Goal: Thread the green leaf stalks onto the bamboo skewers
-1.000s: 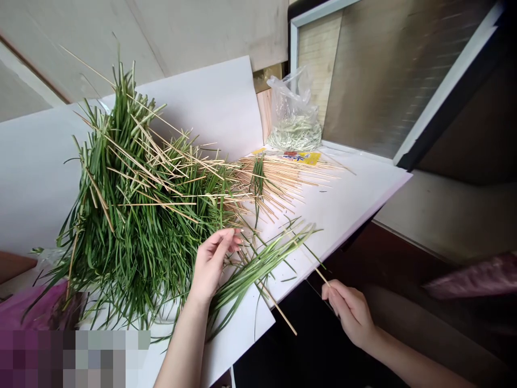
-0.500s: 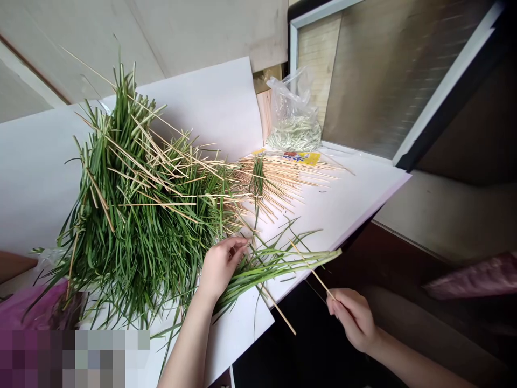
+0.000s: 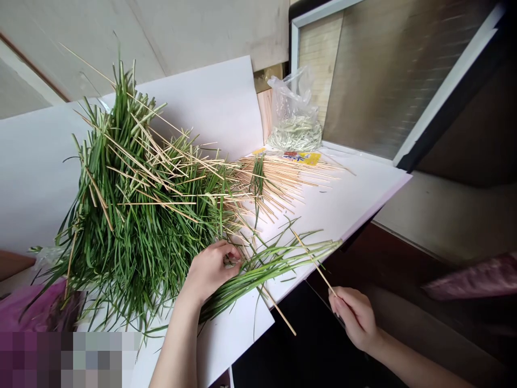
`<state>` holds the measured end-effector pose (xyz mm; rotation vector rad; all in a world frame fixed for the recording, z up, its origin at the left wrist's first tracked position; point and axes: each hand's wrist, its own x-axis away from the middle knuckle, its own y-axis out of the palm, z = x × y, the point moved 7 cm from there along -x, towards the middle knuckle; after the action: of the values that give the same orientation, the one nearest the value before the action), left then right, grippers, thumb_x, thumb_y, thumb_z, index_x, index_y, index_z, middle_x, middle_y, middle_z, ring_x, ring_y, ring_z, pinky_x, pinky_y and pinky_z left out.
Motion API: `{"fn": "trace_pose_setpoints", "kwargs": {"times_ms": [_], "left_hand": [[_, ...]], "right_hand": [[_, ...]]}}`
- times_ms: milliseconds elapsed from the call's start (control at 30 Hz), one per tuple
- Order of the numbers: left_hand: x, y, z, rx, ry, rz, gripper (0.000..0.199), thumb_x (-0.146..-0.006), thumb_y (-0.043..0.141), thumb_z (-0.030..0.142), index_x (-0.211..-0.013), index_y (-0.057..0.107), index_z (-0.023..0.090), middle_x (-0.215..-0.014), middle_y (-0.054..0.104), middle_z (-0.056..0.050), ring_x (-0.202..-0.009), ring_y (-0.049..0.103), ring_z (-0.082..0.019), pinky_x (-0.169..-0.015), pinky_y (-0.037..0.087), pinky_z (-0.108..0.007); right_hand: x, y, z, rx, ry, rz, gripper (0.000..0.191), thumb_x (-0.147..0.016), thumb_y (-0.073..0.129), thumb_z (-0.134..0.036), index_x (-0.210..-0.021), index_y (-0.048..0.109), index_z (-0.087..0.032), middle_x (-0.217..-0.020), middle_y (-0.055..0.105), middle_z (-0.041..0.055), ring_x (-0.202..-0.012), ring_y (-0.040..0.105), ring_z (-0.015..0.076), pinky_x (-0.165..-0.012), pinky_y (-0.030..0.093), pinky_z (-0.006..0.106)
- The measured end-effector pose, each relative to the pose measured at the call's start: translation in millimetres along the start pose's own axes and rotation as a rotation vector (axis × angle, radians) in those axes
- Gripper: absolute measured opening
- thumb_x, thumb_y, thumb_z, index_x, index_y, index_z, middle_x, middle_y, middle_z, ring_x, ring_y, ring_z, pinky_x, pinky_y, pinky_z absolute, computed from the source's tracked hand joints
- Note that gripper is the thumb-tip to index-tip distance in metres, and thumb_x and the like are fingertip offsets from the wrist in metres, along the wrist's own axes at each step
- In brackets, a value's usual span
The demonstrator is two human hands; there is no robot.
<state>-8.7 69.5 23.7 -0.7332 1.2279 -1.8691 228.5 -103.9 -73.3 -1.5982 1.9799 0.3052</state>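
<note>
My right hand (image 3: pixel 355 318) is closed on the lower end of a thin bamboo skewer (image 3: pixel 323 277), beyond the table's near edge. The skewer slants up and left across the stem end of a small bunch of green chives (image 3: pixel 278 263); whether it pierces them I cannot tell. My left hand (image 3: pixel 214 267) rests beside this bunch, its thumb and fingers curled together near the leaves; anything between the fingertips is hidden. A large heap of chives (image 3: pixel 149 248) fills the table left of and behind my left hand, with several skewers lying over it.
Many loose skewers (image 3: pixel 283 180) fan out behind the bunch, with a small tied bundle of chives (image 3: pixel 257 178) on them. A clear plastic bag (image 3: pixel 297 132) of pale cut pieces stands at the back. Another skewer (image 3: pixel 285 318) overhangs the near edge of the white table (image 3: pixel 351 199).
My left hand has drawn back left and slightly down. The small bunch's leaf end now reaches farther left. My right hand and its skewer have barely shifted.
</note>
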Motion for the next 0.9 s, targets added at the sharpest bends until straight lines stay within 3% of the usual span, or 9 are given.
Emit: {"fn": "trace_pose_setpoints", "kwargs": {"times_ms": [167,300,400,500,667,767,900], "left_hand": [[-1,4.4,-4,0.042,-0.013,-0.026,0.011,-0.073,0.059,0.017,-0.076,0.067,0.024,-0.080,0.071,0.001,-0.073,0.064,-0.018,-0.063,0.038,-0.025],[0,-1.1,-9,0.069,-0.067,0.021,0.007,-0.078,0.060,0.025,-0.082,0.066,0.025,-0.076,0.071,0.002,-0.065,0.062,-0.017,-0.060,0.036,-0.025],[1,-0.4,-10,0.079,-0.066,-0.027,0.008,-0.079,0.062,0.028,-0.083,0.068,0.025,-0.079,0.072,0.002,-0.067,0.063,-0.018,-0.060,0.036,-0.025],[3,2.1,-10,0.082,-0.065,-0.083,0.009,-0.077,0.063,0.024,-0.081,0.071,0.025,-0.081,0.073,0.001,-0.071,0.064,-0.018,-0.060,0.036,-0.025],[2,2.0,-12,0.201,-0.065,-0.078,0.007,-0.077,0.063,0.024,-0.080,0.069,0.022,-0.078,0.072,0.001,-0.070,0.064,-0.017,-0.063,0.040,-0.025],[0,0.9,-19,0.318,-0.061,-0.030,0.007,-0.080,0.063,0.027,-0.082,0.065,0.021,-0.075,0.070,0.000,-0.067,0.063,-0.016,-0.063,0.042,-0.024],[-2,-7.4,-35,0.522,-0.100,0.167,0.021,-0.081,0.070,0.036,-0.093,0.063,0.019,-0.079,0.070,-0.001,-0.067,0.062,-0.015,-0.062,0.043,-0.024]], "right_hand": [[-1,4,11,0.002,0.106,-0.018,0.039,-0.106,0.038,-0.019,-0.068,0.044,-0.023,-0.057,0.041,-0.0041,-0.046,0.040,0.0134,-0.045,0.032,0.027],[0,7,20,-0.032,0.193,-0.040,0.041,-0.108,0.039,-0.025,-0.066,0.040,-0.023,-0.056,0.038,-0.0051,-0.045,0.037,0.0127,-0.045,0.029,0.027],[1,7,27,-0.068,0.252,-0.032,0.043,-0.108,0.040,-0.029,-0.065,0.040,-0.023,-0.055,0.037,-0.0056,-0.045,0.035,0.0125,-0.045,0.027,0.027],[3,8,40,-0.149,0.393,-0.056,0.044,-0.107,0.041,-0.036,-0.065,0.041,-0.023,-0.052,0.035,-0.0067,-0.044,0.031,0.0120,-0.044,0.023,0.027],[3,11,59,-0.329,0.630,-0.132,0.046,-0.102,0.047,-0.047,-0.063,0.041,-0.024,-0.048,0.029,-0.0094,-0.040,0.025,0.0104,-0.041,0.022,0.024],[2,11,64,-0.392,0.694,-0.119,0.046,-0.099,0.050,-0.053,-0.063,0.041,-0.024,-0.048,0.028,-0.0104,-0.040,0.023,0.0099,-0.040,0.024,0.023],[5,14,67,-0.394,0.709,-0.163,0.047,-0.099,0.049,-0.054,-0.064,0.042,-0.024,-0.046,0.025,-0.0114,-0.039,0.020,0.0096,-0.040,0.025,0.023]]}}
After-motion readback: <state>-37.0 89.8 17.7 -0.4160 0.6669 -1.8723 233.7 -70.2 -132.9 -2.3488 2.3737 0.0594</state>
